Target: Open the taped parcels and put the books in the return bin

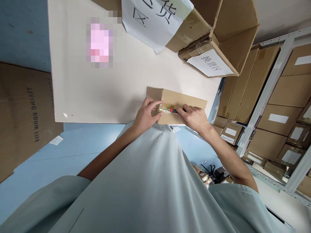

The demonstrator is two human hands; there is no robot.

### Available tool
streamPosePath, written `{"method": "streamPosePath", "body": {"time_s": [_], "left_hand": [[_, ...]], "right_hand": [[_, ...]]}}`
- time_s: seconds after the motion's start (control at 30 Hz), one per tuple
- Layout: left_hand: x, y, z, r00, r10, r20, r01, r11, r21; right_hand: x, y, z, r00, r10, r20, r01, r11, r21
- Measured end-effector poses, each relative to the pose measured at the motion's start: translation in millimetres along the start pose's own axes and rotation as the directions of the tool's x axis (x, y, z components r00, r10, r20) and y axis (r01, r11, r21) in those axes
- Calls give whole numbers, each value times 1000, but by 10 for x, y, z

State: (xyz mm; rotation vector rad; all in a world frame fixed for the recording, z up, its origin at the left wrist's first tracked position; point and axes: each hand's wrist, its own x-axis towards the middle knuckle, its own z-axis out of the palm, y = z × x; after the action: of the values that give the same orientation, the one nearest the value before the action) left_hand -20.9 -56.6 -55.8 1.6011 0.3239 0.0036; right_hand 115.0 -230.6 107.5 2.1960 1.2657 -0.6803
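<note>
A long brown cardboard box [186, 98] lies at the front edge of the white table, close to my body. Shiny, crumpled packing tape [165, 110] runs along its top near the left end. My left hand [147, 112] is curved at that end, with the tape between thumb and forefinger. In my right hand [194, 117], closed fingers grip a small tool with a red and black handle [173, 111], pointing left at the tape. Its tip is lost against the tape, so its exact kind cannot be made out.
Open cartons with paper signs [210, 63] stand at the back of the white table [102, 94]. A blurred pink item [99, 42] lies at the back left. A large carton [26, 113] is at far left; shelves of boxes [277, 118] rise at right.
</note>
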Motion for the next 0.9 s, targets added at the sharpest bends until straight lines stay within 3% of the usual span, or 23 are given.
{"method": "streamPosePath", "body": {"time_s": [0.33,0.5,0.9], "left_hand": [[-37,10,-1,1000,-14,8,14,1000,23],[-38,17,-7,1000,-26,12,25,998,59],[-84,146,-43,992,-127,6,126,989,79]], "right_hand": [[-19,-110,-112,999,-40,18,41,998,-42],[-26,-54,-223,995,-29,99,33,998,-46],[-264,236,-14,977,26,211,-15,998,-57]]}}
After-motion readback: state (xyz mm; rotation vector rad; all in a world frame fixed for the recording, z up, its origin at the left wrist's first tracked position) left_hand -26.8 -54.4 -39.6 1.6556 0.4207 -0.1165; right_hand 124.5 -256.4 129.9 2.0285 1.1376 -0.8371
